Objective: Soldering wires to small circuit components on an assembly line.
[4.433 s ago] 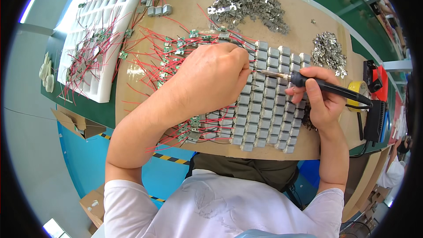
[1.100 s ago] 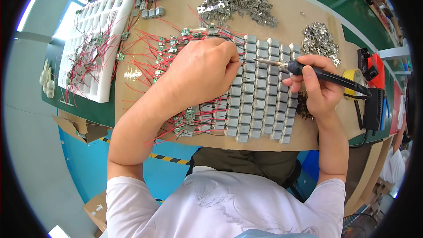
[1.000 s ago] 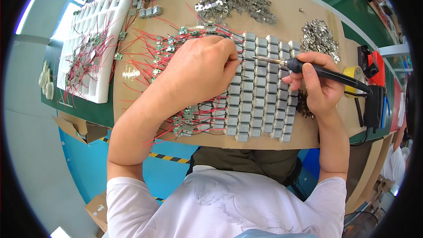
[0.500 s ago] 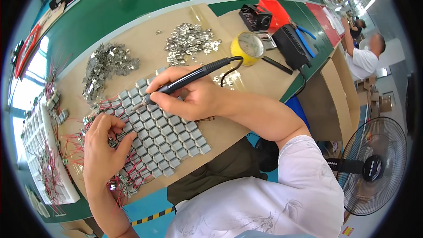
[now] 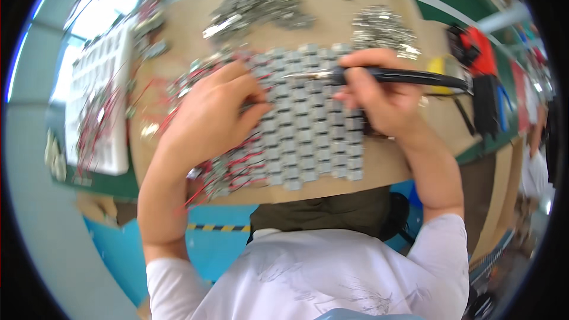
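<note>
Here, the right hand (image 5: pixel 385 99) holds the iron (image 5: pixel 415 77) with its fingers closed round the dark handle, the tip pointing left at the grey blocks (image 5: pixel 306 136), touching or just above, blur hides which. The left hand (image 5: pixel 212 109) curves beside red wires (image 5: pixel 240 163) at the blocks' left edge, thumb and forefinger close together, though whether they pinch anything I cannot tell. The blocks lie in packed columns on brown sheeting (image 5: pixel 388 169), two metal heaps (image 5: pixel 258 9) beyond.

bright window (image 5: pixel 121 0) upper left, grey wall (image 5: pixel 32 154), blue floor (image 5: pixel 115 246)
</note>
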The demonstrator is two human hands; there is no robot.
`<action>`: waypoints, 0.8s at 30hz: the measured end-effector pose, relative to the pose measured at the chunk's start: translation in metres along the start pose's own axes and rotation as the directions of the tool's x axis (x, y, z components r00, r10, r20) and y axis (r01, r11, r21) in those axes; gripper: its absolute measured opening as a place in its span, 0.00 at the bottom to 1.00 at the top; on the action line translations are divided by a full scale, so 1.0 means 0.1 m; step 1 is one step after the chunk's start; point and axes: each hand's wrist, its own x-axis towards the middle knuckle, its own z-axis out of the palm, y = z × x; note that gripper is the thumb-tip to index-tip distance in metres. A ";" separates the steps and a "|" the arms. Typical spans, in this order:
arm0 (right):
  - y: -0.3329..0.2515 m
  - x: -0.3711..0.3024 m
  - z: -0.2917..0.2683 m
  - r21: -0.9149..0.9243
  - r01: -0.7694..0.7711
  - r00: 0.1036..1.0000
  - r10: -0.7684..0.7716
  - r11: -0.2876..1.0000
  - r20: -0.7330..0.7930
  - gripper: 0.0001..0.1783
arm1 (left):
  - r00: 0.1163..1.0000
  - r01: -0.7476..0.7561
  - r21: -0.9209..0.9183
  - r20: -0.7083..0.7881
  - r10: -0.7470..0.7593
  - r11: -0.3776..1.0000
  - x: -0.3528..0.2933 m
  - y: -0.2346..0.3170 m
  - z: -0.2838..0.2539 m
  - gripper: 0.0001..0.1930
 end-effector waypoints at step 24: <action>0.02 -0.02 0.01 -0.057 0.039 0.999 -0.037 0.998 0.026 0.09 | 0.945 -0.137 -0.026 -0.302 0.123 0.990 0.01 -0.16 0.06 0.05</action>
